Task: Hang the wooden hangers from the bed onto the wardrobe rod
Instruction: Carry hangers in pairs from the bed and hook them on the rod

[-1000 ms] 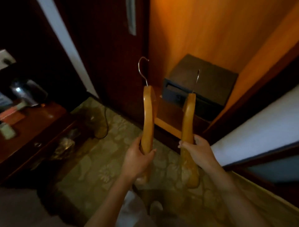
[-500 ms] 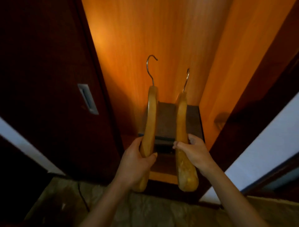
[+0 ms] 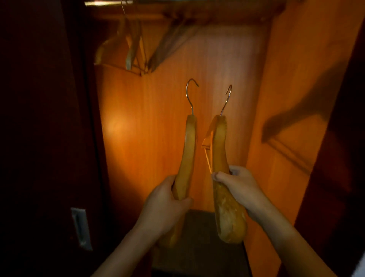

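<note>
My left hand (image 3: pixel 166 205) grips one wooden hanger (image 3: pixel 188 154) by its lower arm, metal hook pointing up. My right hand (image 3: pixel 240 187) grips a second wooden hanger (image 3: pixel 221 158) the same way, hook up and tilted slightly right. Both hangers are held edge-on in front of the open wardrobe, well below the metal rod (image 3: pixel 104 2) at the top left. Two or three other wooden hangers (image 3: pixel 132 45) hang from that rod at the upper left.
The wardrobe's orange wooden back wall (image 3: pixel 158 128) and right side wall (image 3: pixel 292 98) enclose the space. A dark sliding door (image 3: pixel 39 138) with a recessed metal handle (image 3: pixel 81 227) stands at the left. A dark box (image 3: pixel 199 247) sits low inside, below my hands.
The view has tilted up from the floor and the box to the wardrobe's upper part, so the rod and hung hangers have come into sight. Both hands have kept their hangers.
</note>
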